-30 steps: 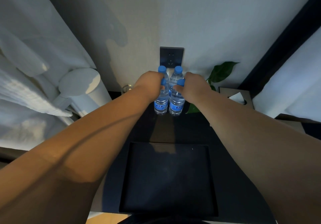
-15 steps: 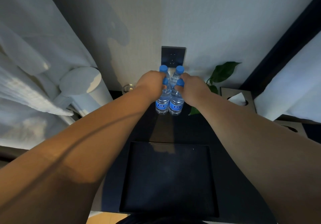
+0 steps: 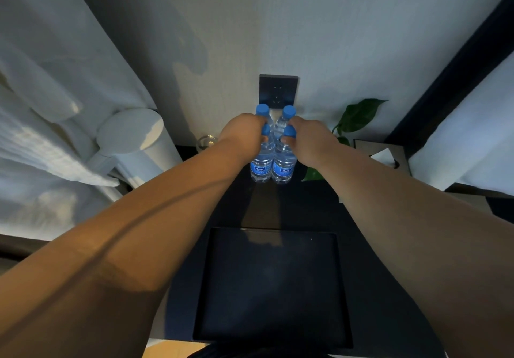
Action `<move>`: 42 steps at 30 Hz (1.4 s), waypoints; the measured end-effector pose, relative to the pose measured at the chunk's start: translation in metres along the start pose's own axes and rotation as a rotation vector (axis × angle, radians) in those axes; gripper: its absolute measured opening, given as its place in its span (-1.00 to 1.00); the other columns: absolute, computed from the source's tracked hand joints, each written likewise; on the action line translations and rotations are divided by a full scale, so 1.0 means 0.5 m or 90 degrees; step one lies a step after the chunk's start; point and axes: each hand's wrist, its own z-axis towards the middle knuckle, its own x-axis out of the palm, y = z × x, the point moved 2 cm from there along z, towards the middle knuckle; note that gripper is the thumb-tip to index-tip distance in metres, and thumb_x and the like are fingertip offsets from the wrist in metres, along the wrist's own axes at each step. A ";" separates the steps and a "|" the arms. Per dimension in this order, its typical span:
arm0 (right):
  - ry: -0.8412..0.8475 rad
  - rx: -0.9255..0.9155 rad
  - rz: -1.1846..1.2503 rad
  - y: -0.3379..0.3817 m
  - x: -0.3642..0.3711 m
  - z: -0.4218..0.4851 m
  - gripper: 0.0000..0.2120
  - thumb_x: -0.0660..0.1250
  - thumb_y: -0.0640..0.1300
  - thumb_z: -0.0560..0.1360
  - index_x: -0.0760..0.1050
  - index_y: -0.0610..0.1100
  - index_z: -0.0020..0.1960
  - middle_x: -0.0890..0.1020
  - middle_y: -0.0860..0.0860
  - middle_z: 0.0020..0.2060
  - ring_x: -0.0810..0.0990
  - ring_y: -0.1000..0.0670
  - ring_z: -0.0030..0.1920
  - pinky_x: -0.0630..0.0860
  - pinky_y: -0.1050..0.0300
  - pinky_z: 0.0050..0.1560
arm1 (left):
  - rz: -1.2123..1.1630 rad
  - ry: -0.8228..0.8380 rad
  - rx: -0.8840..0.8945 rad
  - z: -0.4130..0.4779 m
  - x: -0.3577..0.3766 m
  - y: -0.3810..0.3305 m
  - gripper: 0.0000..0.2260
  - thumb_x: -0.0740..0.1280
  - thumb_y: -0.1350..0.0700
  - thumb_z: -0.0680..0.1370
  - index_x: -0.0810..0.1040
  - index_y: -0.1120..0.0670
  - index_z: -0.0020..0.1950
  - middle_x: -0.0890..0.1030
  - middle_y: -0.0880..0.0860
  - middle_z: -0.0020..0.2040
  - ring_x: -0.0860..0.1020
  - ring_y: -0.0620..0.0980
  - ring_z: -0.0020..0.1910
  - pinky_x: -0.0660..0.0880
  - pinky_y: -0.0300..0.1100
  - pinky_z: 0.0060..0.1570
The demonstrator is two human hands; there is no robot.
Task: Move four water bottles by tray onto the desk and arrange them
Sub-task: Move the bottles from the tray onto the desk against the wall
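Observation:
Several clear water bottles with blue caps and blue labels stand bunched at the back of the dark desk (image 3: 370,252), against the wall. My left hand (image 3: 244,135) grips the necks of the left bottles (image 3: 261,167). The right bottles (image 3: 283,169) are held the same way by my right hand (image 3: 308,140). Both rear caps show above my knuckles, and the bottles' bases are close to the desk top. A dark rectangular tray (image 3: 274,285) lies bare on the desk near me.
A dark wall socket (image 3: 278,90) sits just behind the bottles. A small glass (image 3: 206,142) stands left of them; a green plant (image 3: 356,115) and a tissue box (image 3: 386,156) stand right. A white lamp (image 3: 133,135) and curtain fill the left.
My hands and the bottles have hardly shifted against the wall; the view has drifted slightly. The grip is unchanged.

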 end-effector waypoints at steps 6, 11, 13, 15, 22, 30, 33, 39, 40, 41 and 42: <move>-0.001 0.009 0.014 -0.001 0.004 -0.001 -0.65 0.32 0.02 0.65 0.40 -0.08 0.37 0.58 -0.03 -0.03 0.55 -0.01 -0.10 0.44 0.09 -0.13 | 0.004 0.000 -0.004 0.006 0.003 -0.002 -0.86 0.37 0.19 0.56 0.56 0.08 0.11 0.60 0.10 -0.05 0.52 0.05 -0.14 0.43 -0.10 -0.14; -0.008 0.011 0.010 0.000 0.004 -0.003 -0.62 0.30 0.04 0.65 0.38 -0.08 0.40 0.53 0.00 -0.06 0.53 0.01 -0.11 0.41 0.10 -0.15 | 0.006 0.004 -0.002 0.007 0.002 0.001 -0.84 0.39 0.16 0.56 0.56 0.07 0.13 0.60 0.09 -0.04 0.53 0.05 -0.12 0.43 -0.10 -0.13; -0.009 0.013 0.007 0.001 0.004 -0.004 -0.62 0.30 0.05 0.65 0.38 -0.08 0.40 0.52 0.01 -0.06 0.51 0.02 -0.12 0.39 0.11 -0.15 | 0.004 0.007 0.000 0.007 0.001 0.000 -0.81 0.39 0.14 0.56 0.55 0.08 0.17 0.60 0.10 -0.02 0.57 0.08 -0.06 0.44 -0.09 -0.11; -0.007 0.016 0.006 0.002 0.003 -0.004 -0.62 0.30 0.05 0.65 0.38 -0.08 0.40 0.53 0.00 -0.06 0.51 0.02 -0.14 0.39 0.11 -0.17 | 0.000 0.012 0.001 0.007 -0.001 0.000 -0.78 0.40 0.13 0.56 0.55 0.08 0.20 0.61 0.11 0.01 0.58 0.10 -0.03 0.47 -0.08 -0.08; 0.017 0.019 0.012 0.011 -0.008 -0.008 -0.67 0.31 0.04 0.65 0.41 -0.08 0.34 0.55 -0.01 -0.06 0.55 -0.01 -0.10 0.43 0.08 -0.14 | -0.023 0.021 -0.001 -0.003 -0.006 -0.003 -0.79 0.37 0.15 0.58 0.52 0.10 0.21 0.60 0.13 0.03 0.56 0.10 -0.03 0.47 -0.08 -0.07; 0.043 0.021 0.007 0.022 -0.024 -0.011 -0.72 0.32 -0.01 0.64 0.44 -0.14 0.27 0.60 -0.10 0.01 0.56 -0.06 -0.05 0.43 0.07 -0.10 | -0.130 0.001 -0.071 -0.016 -0.010 -0.001 -0.75 0.41 0.14 0.57 0.59 0.10 0.24 0.63 0.10 0.06 0.59 0.07 0.00 0.48 -0.11 -0.03; 0.034 0.028 0.020 0.022 -0.021 -0.015 -0.68 0.30 -0.01 0.65 0.42 -0.15 0.33 0.61 -0.12 0.05 0.57 -0.07 -0.04 0.45 0.06 -0.10 | -0.141 0.000 -0.071 -0.016 -0.009 0.003 -0.75 0.42 0.14 0.57 0.59 0.08 0.25 0.64 0.08 0.05 0.59 0.06 -0.01 0.43 -0.15 -0.07; 0.013 0.030 0.043 0.019 -0.016 -0.021 -0.65 0.29 -0.03 0.66 0.40 -0.15 0.39 0.63 -0.15 0.08 0.56 -0.06 -0.07 0.44 0.07 -0.10 | -0.123 -0.015 -0.068 -0.020 -0.007 0.003 -0.75 0.42 0.10 0.57 0.60 0.06 0.24 0.65 0.08 0.04 0.59 0.06 -0.03 0.48 -0.11 -0.05; 0.013 0.030 0.043 0.019 -0.016 -0.021 -0.64 0.29 -0.03 0.66 0.39 -0.14 0.40 0.63 -0.15 0.08 0.54 -0.05 -0.08 0.43 0.07 -0.10 | -0.120 -0.017 -0.068 -0.020 -0.006 0.003 -0.75 0.42 0.10 0.57 0.60 0.07 0.24 0.65 0.09 0.04 0.59 0.07 -0.02 0.49 -0.10 -0.04; 0.014 0.030 0.041 0.020 -0.015 -0.020 -0.64 0.29 -0.03 0.66 0.39 -0.14 0.40 0.63 -0.15 0.09 0.53 -0.05 -0.07 0.42 0.07 -0.10 | -0.119 -0.018 -0.069 -0.021 -0.006 0.004 -0.76 0.43 0.10 0.57 0.60 0.07 0.23 0.65 0.09 0.04 0.60 0.07 -0.02 0.50 -0.09 -0.03; 0.014 0.029 0.039 0.021 -0.015 -0.019 -0.63 0.29 -0.02 0.66 0.39 -0.15 0.41 0.63 -0.15 0.10 0.54 -0.05 -0.06 0.42 0.08 -0.09 | -0.120 -0.018 -0.071 -0.020 -0.006 0.004 -0.76 0.43 0.10 0.57 0.60 0.07 0.23 0.65 0.09 0.04 0.60 0.07 -0.02 0.50 -0.10 -0.03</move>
